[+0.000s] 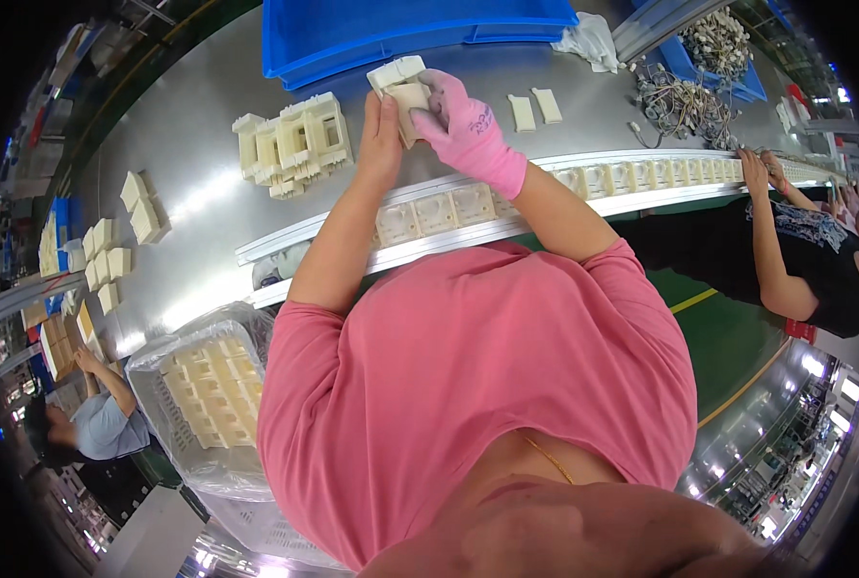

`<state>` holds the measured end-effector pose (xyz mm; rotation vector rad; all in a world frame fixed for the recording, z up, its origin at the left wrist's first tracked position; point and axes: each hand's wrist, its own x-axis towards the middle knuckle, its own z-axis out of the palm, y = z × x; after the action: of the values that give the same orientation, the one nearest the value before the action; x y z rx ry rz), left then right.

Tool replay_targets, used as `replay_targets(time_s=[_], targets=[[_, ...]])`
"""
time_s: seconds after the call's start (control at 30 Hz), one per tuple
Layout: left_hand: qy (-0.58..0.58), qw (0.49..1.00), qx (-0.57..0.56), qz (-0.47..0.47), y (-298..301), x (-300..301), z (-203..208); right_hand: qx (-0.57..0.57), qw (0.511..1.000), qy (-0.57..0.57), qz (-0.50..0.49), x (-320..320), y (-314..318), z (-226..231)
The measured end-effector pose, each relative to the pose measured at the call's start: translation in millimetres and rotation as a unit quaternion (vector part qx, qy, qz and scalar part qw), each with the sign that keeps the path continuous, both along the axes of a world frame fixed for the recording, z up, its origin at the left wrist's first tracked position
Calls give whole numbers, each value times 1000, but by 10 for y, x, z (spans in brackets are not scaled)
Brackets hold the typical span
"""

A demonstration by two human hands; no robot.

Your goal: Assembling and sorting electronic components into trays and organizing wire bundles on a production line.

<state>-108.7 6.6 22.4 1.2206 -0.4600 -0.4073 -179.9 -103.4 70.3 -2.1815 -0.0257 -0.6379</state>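
Note:
Between my two hands is a cream plastic housing (408, 100), held up over the steel table just in front of a blue bin. My bare left hand (382, 140) grips its left side, fingers pointing up along it. On the right side, my right hand (466, 127), in a pink glove, closes thumb and fingers around it. Part of the housing is covered by the fingers. Left of my hands stands a stack of cream plastic frames (299, 143). To their right lie two small flat cream pieces (523, 114).
A blue bin (371, 60) stands at the far edge. Below my forearms runs a metal rail (492, 231) lined with cream parts. Tangled wired parts (685, 104) lie right. More cream blocks (102, 252) sit left, above a lined crate (181, 453). Two co-workers are at either side.

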Motion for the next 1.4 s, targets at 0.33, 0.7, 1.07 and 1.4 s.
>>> replay_targets(time_s=[0.33,0.7,1.07,1.4], targets=[[102,994,-36,-27,2,-74,105,-30,995,71,66,-123,-4,174],[103,980,78,-150,274,28,450,-45,995,-81,41,-176,-182,313],[-54,946,236,-213,1378,140,694,39,930,106,349,31,633,572],[4,936,350,26,2009,-34,272,-152,917,208,305,304,1369,106]])
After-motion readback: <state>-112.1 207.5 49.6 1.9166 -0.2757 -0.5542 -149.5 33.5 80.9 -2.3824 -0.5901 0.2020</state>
